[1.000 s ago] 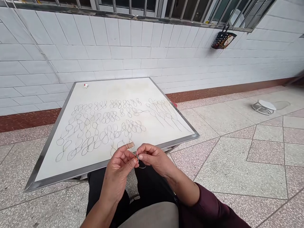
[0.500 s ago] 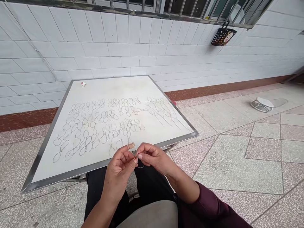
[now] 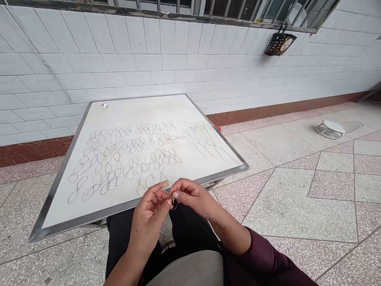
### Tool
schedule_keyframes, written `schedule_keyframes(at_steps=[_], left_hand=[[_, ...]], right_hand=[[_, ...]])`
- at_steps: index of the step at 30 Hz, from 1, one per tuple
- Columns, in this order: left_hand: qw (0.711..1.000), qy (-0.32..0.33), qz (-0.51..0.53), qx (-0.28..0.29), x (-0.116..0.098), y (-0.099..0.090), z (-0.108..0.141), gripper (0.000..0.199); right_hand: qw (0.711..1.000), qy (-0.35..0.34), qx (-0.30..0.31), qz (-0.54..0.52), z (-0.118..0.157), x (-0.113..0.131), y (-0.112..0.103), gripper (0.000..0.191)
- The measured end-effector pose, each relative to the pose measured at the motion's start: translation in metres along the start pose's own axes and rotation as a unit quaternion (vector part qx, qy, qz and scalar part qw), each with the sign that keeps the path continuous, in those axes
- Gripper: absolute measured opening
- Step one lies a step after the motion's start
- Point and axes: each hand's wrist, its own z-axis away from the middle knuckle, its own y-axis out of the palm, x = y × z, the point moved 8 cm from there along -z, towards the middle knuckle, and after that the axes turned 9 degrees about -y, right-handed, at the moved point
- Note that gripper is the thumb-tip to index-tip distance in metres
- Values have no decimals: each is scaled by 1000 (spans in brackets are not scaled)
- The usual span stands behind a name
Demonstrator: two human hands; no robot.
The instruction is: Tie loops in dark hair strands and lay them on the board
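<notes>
1. two hands meet just off the near edge of a white, rectangular, metal-rimmed worktop (image 3: 143,111), above black trousers (image 3: 190,230), with a thin, pale, looped, wire-like strand (image 3: 167,193) between them.
2. the step in hand appears to be working the strand where it crosses itself.
3. the left hand (image 3: 148,212), a tan bandage (image 3: 164,184) on one finger, is pinched on the strand, other fingers loosely curled.
4. the right hand (image 3: 193,198) pinches beside it, thumb against forefinger; whether the crossing is twisted or knotted is too small to tell.
5. the next move, by judgement, calls for a firm left pinch and fine right-hand guidance.
6. thin, dark figure-eight loops (image 3: 130,174) lie in rows on the worktop.
</notes>
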Motion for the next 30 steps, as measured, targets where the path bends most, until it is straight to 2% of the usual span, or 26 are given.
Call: schedule_keyframes(at_steps=[18,27,30], left_hand=[[1000,-4,-4,-11,6,-5,0,35],[1000,-23,-5,-12,11,-7,0,45],[999,-26,22,-6,12,-6,1,43]], right_hand=[[995,34,-12,-96,-2,-6,6,22],[994,30,-67,-80,-3,-13,-9,23],[995,22,-59,-75,-3,-11,-7,23]])
